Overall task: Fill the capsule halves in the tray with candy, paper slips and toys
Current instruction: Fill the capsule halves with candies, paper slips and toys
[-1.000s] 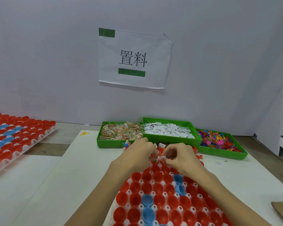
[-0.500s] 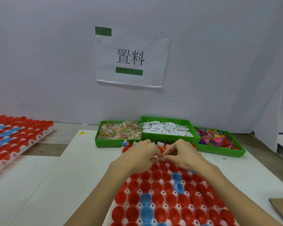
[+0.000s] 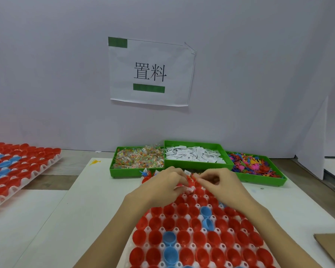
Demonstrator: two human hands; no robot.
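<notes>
Head view: left hand (image 3: 163,185) pinches paper slips (image 3: 182,187); right hand (image 3: 221,185) curled, contents hidden.

Your left hand (image 3: 163,185) and right hand (image 3: 219,182) were a little apart over the far rows of the tray (image 3: 184,217) 1 second ago; half a second later they had closed until their fingertips met, and they remain that close now. Your left hand's fingers now curl over something white and crumpled (image 3: 184,188) at the red capsule halves (image 3: 193,183), which did not show before. Your right hand's fingers are bunched tighter at the same spot; whether they pinch anything cannot be told. Your view has drifted slightly between pictures.
</notes>
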